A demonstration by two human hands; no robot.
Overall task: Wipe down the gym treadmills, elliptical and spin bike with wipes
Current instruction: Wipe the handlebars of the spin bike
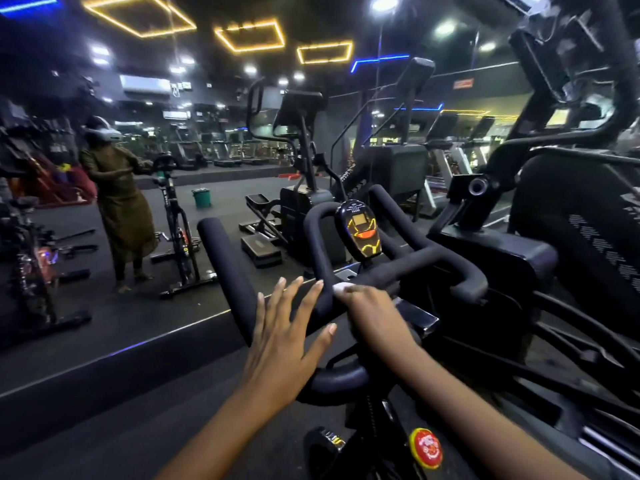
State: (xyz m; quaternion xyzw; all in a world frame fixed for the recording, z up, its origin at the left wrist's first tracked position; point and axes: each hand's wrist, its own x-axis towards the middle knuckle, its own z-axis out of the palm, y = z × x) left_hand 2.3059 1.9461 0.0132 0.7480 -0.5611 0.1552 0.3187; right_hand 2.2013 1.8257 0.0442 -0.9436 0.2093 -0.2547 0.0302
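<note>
In the lower centre of the frame, a small crumpled white wipe (341,288) is pressed against the middle crossbar of the spin bike's black foam-padded handlebar (408,268), just below the oval black console with orange and yellow markings (360,230). The wipe is held by the right hand (370,306), whose fingers are curled round it, while the left hand (287,334) is held just to its left over the bar, fingers straight and spread wide; whether the bar is touched cannot be told. A green bucket (201,197) is seen well apart at middle left.
</note>
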